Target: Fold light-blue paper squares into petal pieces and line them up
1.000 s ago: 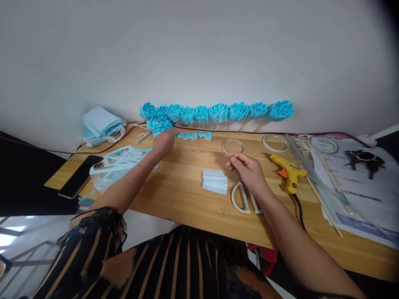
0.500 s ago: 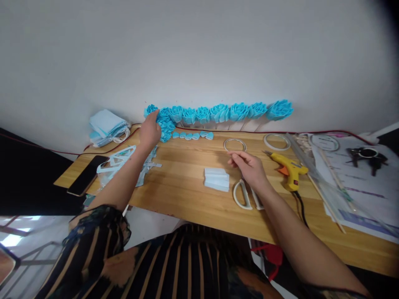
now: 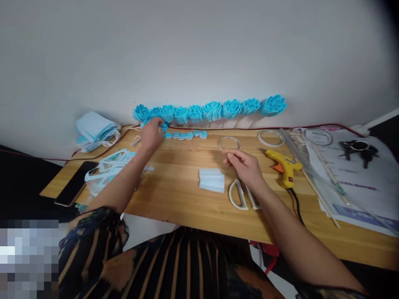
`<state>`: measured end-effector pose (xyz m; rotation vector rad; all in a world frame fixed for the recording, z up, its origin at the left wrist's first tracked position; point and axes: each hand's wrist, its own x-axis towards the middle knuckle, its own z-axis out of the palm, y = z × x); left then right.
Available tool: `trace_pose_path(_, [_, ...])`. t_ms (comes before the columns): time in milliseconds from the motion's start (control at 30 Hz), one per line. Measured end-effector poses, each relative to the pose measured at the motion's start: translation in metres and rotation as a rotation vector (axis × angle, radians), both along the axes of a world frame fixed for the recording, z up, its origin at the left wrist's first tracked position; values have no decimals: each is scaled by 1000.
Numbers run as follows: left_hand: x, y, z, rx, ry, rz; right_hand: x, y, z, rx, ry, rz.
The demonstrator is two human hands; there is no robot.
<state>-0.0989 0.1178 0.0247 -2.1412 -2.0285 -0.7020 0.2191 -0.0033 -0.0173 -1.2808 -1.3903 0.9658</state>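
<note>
My left hand (image 3: pixel 152 135) is at the left end of the blue flowers, over a lower bunch (image 3: pixel 165 126), with its fingers curled in. Its fingertips are hidden, so what they hold cannot be seen. A row of ruffled blue flowers (image 3: pixel 195 113) lies along the wall. In front of them are several small folded blue pieces (image 3: pixel 182 136). My right hand (image 3: pixel 246 168) hovers above white-handled scissors (image 3: pixel 238 195), thumb and forefinger pinched together; anything between them is too small to make out. A pleated pale-blue piece (image 3: pixel 211 180) lies left of the scissors.
A yellow glue gun (image 3: pixel 285 166), tape rolls (image 3: pixel 230 143), keys (image 3: pixel 358 151) and printed sheets (image 3: pixel 370 182) lie to the right. On the left are stacked face masks (image 3: pixel 95 126), cut scraps (image 3: pixel 109 168) and a phone (image 3: pixel 75 185). A red cable runs along the wall.
My left hand has moved down from the leftmost flower toward the lower bunch, its fingers now curled. My right hand stays pinched over the scissors. The view has shifted slightly to the right.
</note>
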Motion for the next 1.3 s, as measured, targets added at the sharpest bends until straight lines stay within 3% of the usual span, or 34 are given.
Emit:
trace_pose_path(167, [12, -4, -18, -223, 250, -116, 0, -1, -1, -15, -2, 15])
trace_pose_path(300, [20, -3, -16, -275, 338, -103, 1, -1, -2, -23, -19, 8])
trace_pose_path(400, [14, -15, -7, -242, 309, -130, 1, -1, -2, -21, -30, 0])
trace_pose_path(533, [-10, -30, 2, -123, 229, -59, -1, -3, -2, -2, -48, 29])
trace_pose_path(733, [-27, -34, 3, -145, 251, -37, -1, -2, -2, 4, -79, 31])
trace_pose_path(967, [-12, -54, 1, -290, 379, -151, -2, -2, -4, 41, -114, 44])
trace_pose_path(1167, [8, -66, -3, -235, 276, -269, -3, -3, 1, 112, -266, 63])
trace_pose_path(1300, [33, -64, -18, -189, 182, -400, -6, -7, 4, 158, -372, 114])
